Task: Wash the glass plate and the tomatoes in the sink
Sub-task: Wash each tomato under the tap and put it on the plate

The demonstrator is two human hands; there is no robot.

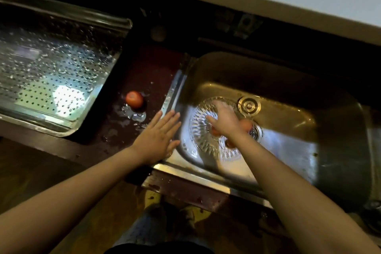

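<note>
A patterned glass plate lies in the steel sink, at its left side. My right hand is over the plate with fingers spread and reaching down, partly hiding it. Tomatoes lie under and beside that hand: one tomato to its right, another tomato below it on the plate, a third barely showing at the palm. One more tomato sits wet on the dark counter, left of the sink. My left hand rests flat and open on the sink's left rim.
A perforated steel draining tray fills the left of the view, wet with drops. The sink drain lies just beyond the plate. Water puddles lie on the dark counter around the tomato. A pale wall runs along the top right.
</note>
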